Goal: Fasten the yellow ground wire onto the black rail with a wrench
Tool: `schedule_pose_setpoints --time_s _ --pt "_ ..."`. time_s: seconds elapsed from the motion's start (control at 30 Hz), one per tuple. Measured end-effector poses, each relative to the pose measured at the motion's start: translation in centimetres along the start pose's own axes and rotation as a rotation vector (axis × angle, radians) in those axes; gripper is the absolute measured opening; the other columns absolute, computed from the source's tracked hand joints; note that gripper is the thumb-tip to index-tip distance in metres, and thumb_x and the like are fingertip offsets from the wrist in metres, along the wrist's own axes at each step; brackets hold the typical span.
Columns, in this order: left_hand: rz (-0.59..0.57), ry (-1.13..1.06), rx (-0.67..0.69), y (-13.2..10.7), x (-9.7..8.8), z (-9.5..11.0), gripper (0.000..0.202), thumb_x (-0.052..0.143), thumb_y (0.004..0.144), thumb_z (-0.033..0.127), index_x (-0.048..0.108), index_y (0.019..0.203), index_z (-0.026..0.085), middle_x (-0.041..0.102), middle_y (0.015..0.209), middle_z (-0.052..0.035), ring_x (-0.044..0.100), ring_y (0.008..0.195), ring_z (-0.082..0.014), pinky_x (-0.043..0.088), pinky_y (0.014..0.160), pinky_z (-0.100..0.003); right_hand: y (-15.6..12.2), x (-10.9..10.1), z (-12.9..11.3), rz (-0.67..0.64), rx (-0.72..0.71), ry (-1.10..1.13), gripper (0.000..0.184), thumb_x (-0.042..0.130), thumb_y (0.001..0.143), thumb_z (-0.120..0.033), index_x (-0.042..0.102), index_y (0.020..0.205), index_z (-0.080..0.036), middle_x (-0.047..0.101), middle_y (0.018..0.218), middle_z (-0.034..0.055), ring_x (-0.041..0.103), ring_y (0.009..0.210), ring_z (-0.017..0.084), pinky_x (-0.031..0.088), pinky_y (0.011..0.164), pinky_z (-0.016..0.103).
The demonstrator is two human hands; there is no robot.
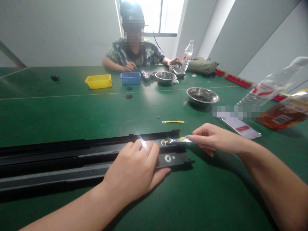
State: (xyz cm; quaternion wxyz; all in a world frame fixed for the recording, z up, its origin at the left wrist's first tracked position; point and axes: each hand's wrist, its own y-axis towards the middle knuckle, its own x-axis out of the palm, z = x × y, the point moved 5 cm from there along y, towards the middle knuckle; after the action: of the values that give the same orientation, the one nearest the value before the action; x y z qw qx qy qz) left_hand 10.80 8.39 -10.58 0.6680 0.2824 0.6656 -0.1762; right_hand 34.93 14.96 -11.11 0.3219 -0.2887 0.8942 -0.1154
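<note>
A long black metal rail (72, 160) runs from the left edge to the middle of the table. My left hand (131, 170) is closed over it near its right end, thumb along the near edge. In my right hand (214, 139) is a silver wrench (178, 141), whose head meets a small nut (163, 142) on the rail. A bit of yellow shows behind the wrench, mostly hidden. Closer to me, a bare round spot with a hole (167, 158) marks the rail. Beyond the rail lie a short yellow wire with ring terminals (173, 122) and a loose nut (158, 116).
A metal bowl of small dark parts (202, 96) stands beyond my right hand, near a phone (240, 125) and tilted-looking bottles (284, 109). Farther back are yellow (99, 82) and blue bins (130, 78), another bowl (165, 77) and a seated person (136, 54).
</note>
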Motion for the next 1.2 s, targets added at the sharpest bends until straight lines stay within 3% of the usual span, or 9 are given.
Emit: schedule_pose_setpoints --time_s 0.23,0.33,0.6,1.03,1.2 --pt "-0.006 0.011 0.001 0.1 0.0 0.0 0.046 0.039 0.100 0.063 0.056 0.106 0.021 0.060 0.096 -0.0097 0.054 0.089 -0.0312 0.045 0.076 -0.047 0.2 -1.3 -0.8 0.342 -0.163 0.058 0.050 0.060 0.097 -0.058 0.053 0.064 -0.021 0.054 0.051 -0.0019 0.051 0.047 0.013 0.038 0.052 0.029" --pt "-0.005 0.010 0.002 0.1 -0.1 0.1 0.045 0.039 0.100 0.063 0.056 0.105 0.021 0.060 0.096 -0.0096 0.054 0.089 -0.0314 0.046 0.076 -0.047 0.3 -1.2 -1.1 0.407 -0.225 0.063 0.052 0.058 0.099 -0.059 0.051 0.063 -0.021 0.053 0.051 -0.0020 0.048 0.048 0.012 0.036 0.053 0.029" --pt "-0.001 0.005 -0.002 0.1 -0.2 0.1 0.045 0.041 0.099 0.062 0.057 0.106 0.021 0.061 0.096 -0.0098 0.055 0.089 -0.0313 0.046 0.076 -0.047 1.2 0.4 -1.2 0.380 -0.268 0.143 0.051 0.059 0.099 -0.059 0.051 0.064 -0.022 0.051 0.051 -0.0035 0.048 0.046 0.012 0.037 0.052 0.029" --pt "0.017 0.000 0.005 0.1 -0.2 0.1 0.044 0.044 0.099 0.061 0.058 0.105 0.020 0.062 0.096 -0.0102 0.055 0.089 -0.0311 0.046 0.076 -0.047 2.2 0.4 0.2 0.357 -0.164 0.150 0.050 0.058 0.098 -0.060 0.050 0.067 -0.021 0.051 0.048 -0.0053 0.049 0.042 0.012 0.036 0.049 0.027" --pt "0.034 0.002 0.007 0.1 -0.1 0.1 0.044 0.046 0.098 0.061 0.059 0.106 0.019 0.062 0.095 -0.0106 0.055 0.089 -0.0305 0.046 0.076 -0.046 1.9 0.3 -0.2 0.327 -0.135 0.151 0.050 0.065 0.093 -0.060 0.050 0.064 -0.021 0.053 0.048 -0.0047 0.050 0.041 0.012 0.035 0.047 0.027"
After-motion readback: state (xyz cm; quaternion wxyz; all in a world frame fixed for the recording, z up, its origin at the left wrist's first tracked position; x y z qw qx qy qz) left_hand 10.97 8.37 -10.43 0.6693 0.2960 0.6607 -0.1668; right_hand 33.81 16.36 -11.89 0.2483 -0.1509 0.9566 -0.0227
